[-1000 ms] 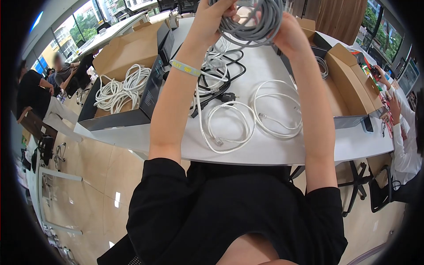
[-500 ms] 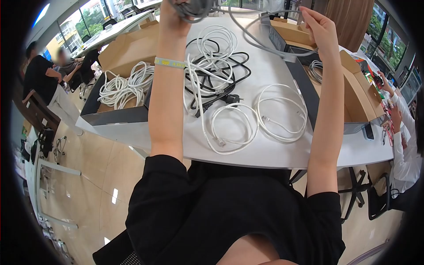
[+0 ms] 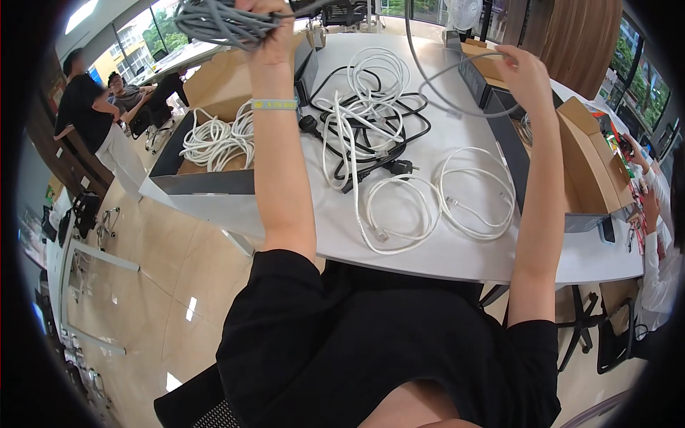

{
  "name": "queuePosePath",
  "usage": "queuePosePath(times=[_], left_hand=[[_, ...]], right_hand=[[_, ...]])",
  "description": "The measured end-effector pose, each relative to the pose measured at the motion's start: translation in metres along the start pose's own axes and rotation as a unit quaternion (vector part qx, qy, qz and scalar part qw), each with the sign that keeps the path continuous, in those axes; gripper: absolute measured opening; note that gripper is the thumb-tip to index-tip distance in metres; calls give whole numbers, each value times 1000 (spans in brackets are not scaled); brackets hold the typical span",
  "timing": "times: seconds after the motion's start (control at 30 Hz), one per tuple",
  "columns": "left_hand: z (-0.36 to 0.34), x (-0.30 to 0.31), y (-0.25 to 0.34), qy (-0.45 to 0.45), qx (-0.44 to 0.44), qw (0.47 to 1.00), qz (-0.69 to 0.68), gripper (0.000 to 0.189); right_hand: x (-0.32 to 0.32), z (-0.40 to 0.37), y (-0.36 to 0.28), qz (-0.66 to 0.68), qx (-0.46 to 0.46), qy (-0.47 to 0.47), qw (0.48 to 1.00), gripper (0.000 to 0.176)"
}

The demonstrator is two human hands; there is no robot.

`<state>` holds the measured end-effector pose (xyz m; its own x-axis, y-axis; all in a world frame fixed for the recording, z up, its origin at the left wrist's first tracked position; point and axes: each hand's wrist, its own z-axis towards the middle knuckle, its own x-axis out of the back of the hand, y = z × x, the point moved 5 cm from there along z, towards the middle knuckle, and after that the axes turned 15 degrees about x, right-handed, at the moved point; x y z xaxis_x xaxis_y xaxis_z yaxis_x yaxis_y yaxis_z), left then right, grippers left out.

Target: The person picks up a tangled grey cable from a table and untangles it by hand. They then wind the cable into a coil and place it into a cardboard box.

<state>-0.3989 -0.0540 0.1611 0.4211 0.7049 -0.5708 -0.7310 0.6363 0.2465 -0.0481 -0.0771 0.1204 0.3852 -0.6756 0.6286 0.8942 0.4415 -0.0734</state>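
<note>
A bundle of grey cable (image 3: 221, 23) is gripped in my left hand (image 3: 270, 32), raised at the top of the view. My right hand (image 3: 522, 71), fingers pinched, holds a loose length of the same grey cable, which hangs in a loop between the hands. Below them on the white table (image 3: 285, 214) lie a tangle of white cable (image 3: 378, 75), black cables with a plug (image 3: 401, 167), and two coiled white network cables (image 3: 399, 214) (image 3: 477, 192) side by side.
An open box with white cables (image 3: 217, 143) stands at the left. Open boxes (image 3: 589, 167) (image 3: 481, 71) stand at the right, with a phone (image 3: 607, 230) beside one. Two people (image 3: 89, 100) (image 3: 128, 96) are at the far left; another person's hands (image 3: 651, 207) are at the right.
My left hand has moved left with the grey bundle, drawing it farther from my right hand. The camera view has shifted slightly, and the table items appear farther right.
</note>
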Motion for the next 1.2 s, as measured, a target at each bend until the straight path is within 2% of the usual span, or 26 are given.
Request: queuePosePath(times=[0.07, 0.13, 0.2, 0.27, 0.3, 0.33, 0.4, 0.43, 0.47, 0.53, 0.6, 0.63, 0.7, 0.73, 0.8, 0.83, 0.87, 0.9, 0.93, 0.97, 1.0, 1.03, 1.1, 1.13, 1.17, 1.2], left_hand=[[8, 8, -11, -4, 20, 999, 29, 15], [19, 15, -27, -17, 92, 991, 94, 13], [26, 24, -33, -43, 122, 981, 143, 13], [30, 29, -42, -96, 169, 960, 203, 31], [31, 31, -47, -122, 183, 945, 241, 36], [33, 34, -47, -123, 184, 945, 240, 36], [36, 39, -60, -113, 265, 928, 238, 35], [30, 45, -63, -45, 221, 948, 223, 29], [26, 43, -69, -45, 221, 949, 223, 29], [26, 35, -78, 24, 147, 935, 323, 28], [19, 40, -83, 46, 126, 942, 308, 30], [17, 43, -80, 84, 100, 928, 350, 29], [17, 48, -75, 120, 74, 910, 391, 29], [20, 48, -71, 116, 60, 875, 466, 25], [26, 49, -66, 107, 30, 788, 605, 17], [26, 43, -78, 107, 31, 788, 605, 17], [22, 41, -87, 185, -28, 714, 674, 20], [18, 37, -91, 259, -86, 626, 730, 24], [18, 40, -82, 260, -85, 627, 729, 24], [22, 52, -69, 265, -11, 636, 725, 26], [25, 55, -71, 269, 63, 641, 716, 28], [26, 55, -73, 273, 67, 606, 745, 27], [32, 50, -91, 246, 60, 596, 762, 26], [36, 41, -100, 220, 52, 583, 780, 26], [39, 40, -106, 235, 142, 568, 776, 39], [39, 42, -106, 235, 142, 569, 775, 39]], right_hand=[[-9, 0, -13, 9, 60, 13, 998, 30], [-17, -2, -36, -11, 149, -25, 988, 30], [-29, -4, -36, 3, 129, -82, 988, 35], [-29, -11, -56, -6, 209, -55, 976, 48], [-27, -9, -69, 10, 225, -65, 972, 59], [-26, -7, -78, 10, 223, -65, 973, 59], [-13, -4, -96, 144, 259, 35, 954, 62], [-7, -4, -101, 144, 258, 36, 955, 62], [1, -4, -106, 179, 259, 41, 948, 59], [9, -3, -106, 214, 258, 45, 941, 56], [14, -4, -97, 74, 310, 25, 948, 48], [22, -6, -94, 26, 332, 62, 941, 43], [34, -7, -95, 92, 317, 53, 942, 42], [43, -6, -96, 159, 300, 44, 940, 42], [47, -5, -97, 162, 284, 11, 945, 40], [43, -5, -92, 234, 225, -32, 945, 39], [37, -6, -89, 304, 164, -74, 936, 39], [36, -6, -89, 303, 162, -74, 936, 39], [38, -6, -93, 369, 186, -32, 910, 42], [40, -5, -97, 431, 208, 10, 878, 45], [40, -6, -101, 430, 206, 9, 879, 45], [39, -6, -107, 478, 209, 2, 853, 48], [36, -5, -106, 587, 214, -48, 780, 56], [37, -6, -104, 586, 213, -49, 781, 56], [35, -7, -103, 655, 178, -55, 732, 58], [33, -8, -102, 719, 141, -61, 677, 59]])
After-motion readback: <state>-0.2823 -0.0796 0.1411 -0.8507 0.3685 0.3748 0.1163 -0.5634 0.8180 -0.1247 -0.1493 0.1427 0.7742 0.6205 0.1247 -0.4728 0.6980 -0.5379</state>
